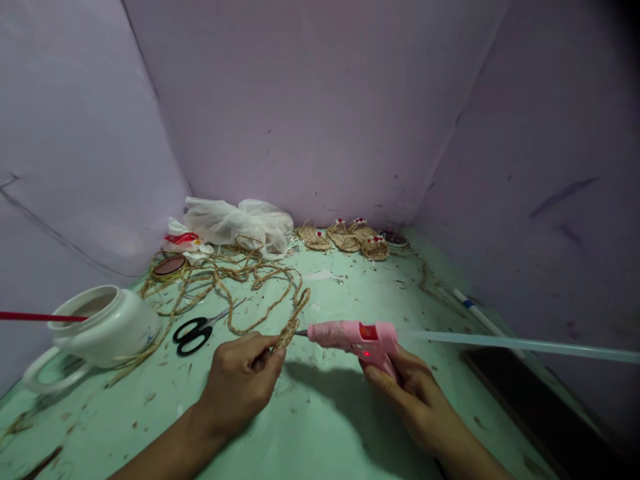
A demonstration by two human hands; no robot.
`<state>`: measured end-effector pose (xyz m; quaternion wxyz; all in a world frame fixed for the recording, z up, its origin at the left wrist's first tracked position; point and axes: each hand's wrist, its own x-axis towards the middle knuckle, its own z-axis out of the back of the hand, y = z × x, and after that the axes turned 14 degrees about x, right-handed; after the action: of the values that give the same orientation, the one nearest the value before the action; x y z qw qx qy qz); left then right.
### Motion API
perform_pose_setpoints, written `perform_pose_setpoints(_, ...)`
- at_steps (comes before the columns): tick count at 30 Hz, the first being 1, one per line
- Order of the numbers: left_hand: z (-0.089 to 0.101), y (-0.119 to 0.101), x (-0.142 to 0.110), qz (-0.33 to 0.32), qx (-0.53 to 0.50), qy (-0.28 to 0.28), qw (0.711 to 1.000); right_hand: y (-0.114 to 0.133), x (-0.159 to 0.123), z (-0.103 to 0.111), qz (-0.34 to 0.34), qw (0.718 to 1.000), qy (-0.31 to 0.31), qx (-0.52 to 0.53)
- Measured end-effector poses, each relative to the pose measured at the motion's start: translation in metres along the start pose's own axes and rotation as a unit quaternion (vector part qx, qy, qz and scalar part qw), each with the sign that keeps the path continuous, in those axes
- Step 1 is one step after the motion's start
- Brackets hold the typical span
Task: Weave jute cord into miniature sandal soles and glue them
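My right hand [407, 387] is closed round the grip of a pink hot glue gun [357, 337], with a long clear glue stick [520, 345] running out of its back to the right. The gun's tip points left at a braided jute cord [290, 327]. My left hand [245, 377] pinches the near end of that cord just left of the tip. The cord trails away in loose coils [225, 273] across the green table [320, 427].
Black-handled scissors [195, 333] lie left of my left hand. A white plastic jar [107, 327] lies on its side at far left. A crumpled clear bag [240, 223] and several small woven sandals [345, 237] sit at the back. Purple walls enclose three sides.
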<state>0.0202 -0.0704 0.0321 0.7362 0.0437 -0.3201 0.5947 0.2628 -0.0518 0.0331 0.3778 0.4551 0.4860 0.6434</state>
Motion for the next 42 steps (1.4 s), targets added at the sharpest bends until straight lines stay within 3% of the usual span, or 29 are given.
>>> perform_pose_setpoints(12,0.001,-0.001,-0.001,0.020,-0.030,0.022,0.999,-0.001,-0.002,0.000,0.000,1.000,0.031,0.000)
perform_pose_setpoints(24,0.001,-0.002,-0.001,0.038,-0.026,0.043,0.998,-0.007,-0.003,0.001,0.000,1.000,0.027,-0.015)
perform_pose_setpoints(42,0.001,-0.001,-0.001,0.067,-0.048,0.068,0.994,0.004,-0.001,-0.001,0.021,1.000,0.005,0.016)
